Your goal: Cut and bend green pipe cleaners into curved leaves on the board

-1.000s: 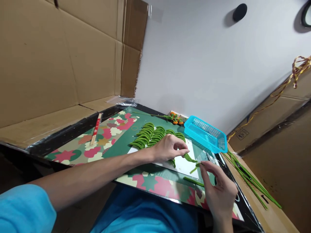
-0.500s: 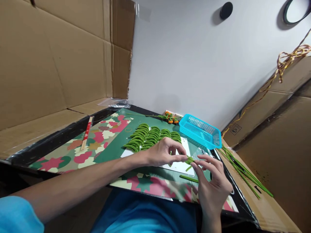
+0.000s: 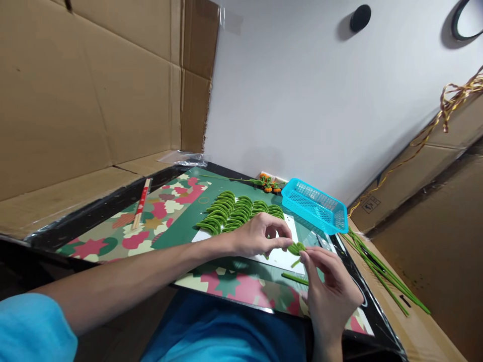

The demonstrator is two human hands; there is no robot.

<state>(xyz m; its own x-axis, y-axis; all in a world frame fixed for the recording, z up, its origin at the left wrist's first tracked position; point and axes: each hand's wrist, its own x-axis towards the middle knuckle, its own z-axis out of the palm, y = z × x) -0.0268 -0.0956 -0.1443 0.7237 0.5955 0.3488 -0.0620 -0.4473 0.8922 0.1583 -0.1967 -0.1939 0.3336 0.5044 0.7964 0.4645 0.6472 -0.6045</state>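
Observation:
A small leaf shape bent from green pipe cleaner is held between my two hands, its short tail hanging down. My left hand, closed in a pinch, grips its left end. The thumb and forefinger of my right hand pinch its right end. Just beyond my left hand, rows of similar curved green pipe-cleaner pieces lie on a white sheet, partly covered by that hand. Below the leaf, a straight green pipe cleaner rests on the mat.
A blue plastic basket stands at the back right, beside orange flowers. Long green pipe cleaners lie on cardboard at the right. Chopsticks in a red wrapper lie on the patterned mat. Cardboard walls the left side.
The right hand's fingers have drawn closer together on the leaf, leaving more of it showing. The left hand keeps its pinch. The whole view has shifted slightly.

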